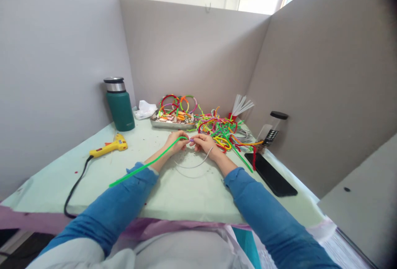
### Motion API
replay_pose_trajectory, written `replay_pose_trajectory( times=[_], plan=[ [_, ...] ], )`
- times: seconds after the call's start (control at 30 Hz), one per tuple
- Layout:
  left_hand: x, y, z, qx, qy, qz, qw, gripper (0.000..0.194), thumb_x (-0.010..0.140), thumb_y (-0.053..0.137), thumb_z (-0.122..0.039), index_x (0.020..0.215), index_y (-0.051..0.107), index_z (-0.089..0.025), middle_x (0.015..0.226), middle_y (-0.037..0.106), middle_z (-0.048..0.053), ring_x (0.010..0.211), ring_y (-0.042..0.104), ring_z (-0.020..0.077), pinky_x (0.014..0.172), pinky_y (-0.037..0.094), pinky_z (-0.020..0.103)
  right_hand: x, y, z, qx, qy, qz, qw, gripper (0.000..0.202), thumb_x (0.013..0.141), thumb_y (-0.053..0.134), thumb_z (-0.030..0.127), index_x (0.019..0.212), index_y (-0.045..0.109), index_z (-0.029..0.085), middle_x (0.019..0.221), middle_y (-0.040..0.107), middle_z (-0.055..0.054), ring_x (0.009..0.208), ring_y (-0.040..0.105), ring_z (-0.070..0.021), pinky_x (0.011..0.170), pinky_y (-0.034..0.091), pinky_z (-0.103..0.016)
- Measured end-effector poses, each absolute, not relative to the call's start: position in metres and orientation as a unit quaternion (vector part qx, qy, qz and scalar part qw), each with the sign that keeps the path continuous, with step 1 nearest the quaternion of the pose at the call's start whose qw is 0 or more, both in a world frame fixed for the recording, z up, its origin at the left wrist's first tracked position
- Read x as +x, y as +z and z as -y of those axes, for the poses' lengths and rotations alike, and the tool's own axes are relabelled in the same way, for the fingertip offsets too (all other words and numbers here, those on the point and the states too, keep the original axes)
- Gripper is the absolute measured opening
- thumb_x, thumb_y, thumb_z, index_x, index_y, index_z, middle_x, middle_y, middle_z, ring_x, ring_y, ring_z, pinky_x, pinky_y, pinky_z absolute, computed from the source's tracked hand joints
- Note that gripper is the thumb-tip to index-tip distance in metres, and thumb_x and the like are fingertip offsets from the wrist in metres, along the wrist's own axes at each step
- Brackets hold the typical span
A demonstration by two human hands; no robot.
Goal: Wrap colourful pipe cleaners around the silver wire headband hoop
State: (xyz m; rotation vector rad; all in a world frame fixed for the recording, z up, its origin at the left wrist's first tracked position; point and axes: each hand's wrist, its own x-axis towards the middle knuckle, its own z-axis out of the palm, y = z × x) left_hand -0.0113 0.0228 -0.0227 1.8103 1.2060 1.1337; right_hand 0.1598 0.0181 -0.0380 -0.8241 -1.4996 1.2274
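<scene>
My left hand [179, 141] pinches a long bright green pipe cleaner [145, 165], whose free end hangs back over my left sleeve. Close beside it, my right hand [203, 141] has its fingers closed on a short purple fuzzy piece [191, 140] that shows between the two hands. A thin pale wire [198, 165] curves below my hands towards me; whether it joins the purple piece is hidden by the fingers. A tangled heap of coloured pipe cleaners [220, 126] lies just beyond my right hand.
Behind my hands stands a metal tray [173, 125] of small pieces, with colourful rings [169, 103] at its back. Left are a yellow glue gun [108, 147] and a green bottle [119, 110]. Right are a black phone [271, 174], a clear bottle [273, 130] and white sticks [241, 105].
</scene>
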Motion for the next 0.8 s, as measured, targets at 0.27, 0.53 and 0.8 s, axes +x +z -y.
replay_pose_trajectory(
  times=[0.27, 0.53, 0.8],
  plan=[
    [-0.014, -0.020, -0.022, 0.765, 0.429, -0.457, 0.147, 0.017, 0.074, 0.063, -0.034, 0.077, 0.060, -0.017, 0.059, 0.061, -0.003, 0.049, 0.050, 0.0095, 0.052, 0.037, 0.021, 0.162, -0.034, -0.019, -0.295, 0.605, 0.530, 0.516, 0.024, 0.074, 0.068, 0.034, 0.087, 0.065, 0.015, 0.073, 0.070, -0.004, 0.048, 0.058, -0.0089, 0.043, 0.043, -0.019],
    [-0.014, -0.020, -0.021, 0.789, 0.450, -0.413, 0.066, 0.014, 0.078, 0.061, -0.031, 0.076, 0.058, -0.018, 0.064, 0.057, -0.003, 0.056, 0.047, 0.0094, 0.056, 0.035, 0.021, 0.156, -0.036, -0.018, -0.325, 0.587, 0.524, 0.525, 0.030, 0.071, 0.071, 0.042, 0.079, 0.059, 0.017, 0.068, 0.067, -0.001, 0.045, 0.054, -0.0082, 0.040, 0.041, -0.019],
    [-0.012, -0.012, -0.011, 0.805, 0.412, -0.425, 0.049, 0.001, 0.079, 0.057, -0.020, 0.078, 0.058, -0.019, 0.079, 0.060, 0.000, 0.066, 0.053, 0.0119, 0.063, 0.038, 0.022, 0.156, -0.037, -0.020, -0.328, 0.593, 0.547, 0.490, 0.030, 0.071, 0.068, 0.042, 0.084, 0.066, 0.015, 0.081, 0.070, -0.007, 0.053, 0.057, -0.0097, 0.043, 0.042, -0.020]
  ],
)
